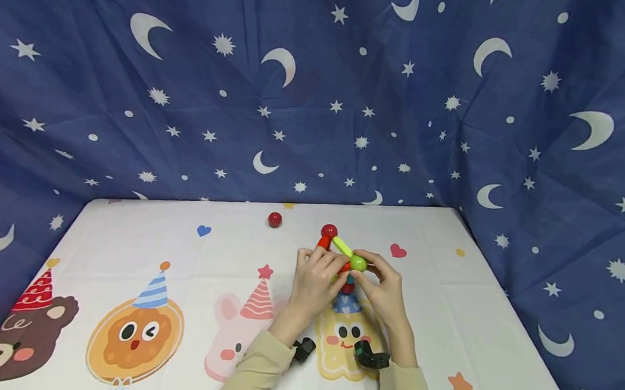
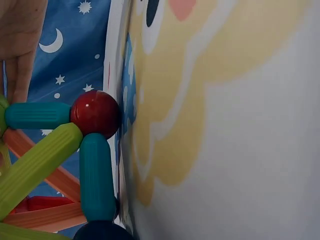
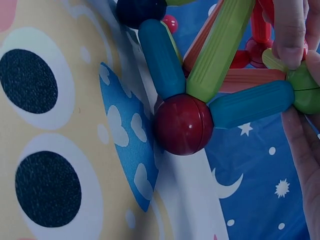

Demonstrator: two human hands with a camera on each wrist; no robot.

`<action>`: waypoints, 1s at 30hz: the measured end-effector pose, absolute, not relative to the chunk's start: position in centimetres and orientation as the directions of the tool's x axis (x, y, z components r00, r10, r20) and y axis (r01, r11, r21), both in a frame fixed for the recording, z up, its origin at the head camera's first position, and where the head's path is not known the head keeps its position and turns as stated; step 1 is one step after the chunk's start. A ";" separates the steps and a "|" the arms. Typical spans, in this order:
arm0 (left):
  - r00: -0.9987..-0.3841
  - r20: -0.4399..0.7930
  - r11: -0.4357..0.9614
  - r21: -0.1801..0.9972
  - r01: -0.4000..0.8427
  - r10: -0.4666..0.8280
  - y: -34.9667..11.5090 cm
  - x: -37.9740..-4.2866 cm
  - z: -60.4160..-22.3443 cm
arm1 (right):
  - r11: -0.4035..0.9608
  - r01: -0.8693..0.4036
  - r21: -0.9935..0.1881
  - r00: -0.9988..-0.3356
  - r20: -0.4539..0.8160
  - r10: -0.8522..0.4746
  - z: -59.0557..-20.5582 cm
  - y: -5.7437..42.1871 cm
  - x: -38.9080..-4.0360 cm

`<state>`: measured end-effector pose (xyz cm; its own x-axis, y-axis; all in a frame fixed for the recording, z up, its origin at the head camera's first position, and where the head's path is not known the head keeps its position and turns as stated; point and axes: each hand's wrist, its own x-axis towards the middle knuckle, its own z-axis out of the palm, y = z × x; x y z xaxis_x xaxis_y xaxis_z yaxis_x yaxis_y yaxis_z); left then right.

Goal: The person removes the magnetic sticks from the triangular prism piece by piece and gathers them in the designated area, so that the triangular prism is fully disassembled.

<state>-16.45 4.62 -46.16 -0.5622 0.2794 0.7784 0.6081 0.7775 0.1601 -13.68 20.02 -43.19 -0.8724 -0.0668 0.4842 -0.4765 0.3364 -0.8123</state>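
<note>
A framework of magnetic sticks and balls stands between both hands on the tablecloth. With bent fingers, my left hand [image 1: 315, 278] pinches a red magnetic stick [image 1: 345, 267] beside the green ball [image 1: 358, 263]. My right hand [image 1: 384, 286] holds that green ball between thumb and fingers. From it a teal stick [image 3: 252, 104] runs down to a dark red ball [image 3: 184, 125] at the cloth. Another teal stick [image 2: 97, 175] links this ball to a dark blue ball [image 2: 102, 231]. A red ball [image 1: 329, 231] forms the far corner, joined by a yellow-green stick [image 1: 343, 246]. The hands partly hide the framework.
A loose red ball [image 1: 275, 219] lies near the table's back edge, left of the framework. The white tablecloth [image 1: 476, 324] has printed cartoon figures. A blue star-patterned curtain [image 1: 317, 123] hangs behind the table. Black wrist cameras [image 1: 371, 356] sit near both wrists.
</note>
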 end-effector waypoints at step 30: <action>-0.921 0.354 0.211 0.899 0.383 0.162 -1.0 -15.6 -42.7 | 0.317 -0.468 -0.825 -0.878 0.474 -0.061 -46.2 20.9 -15.1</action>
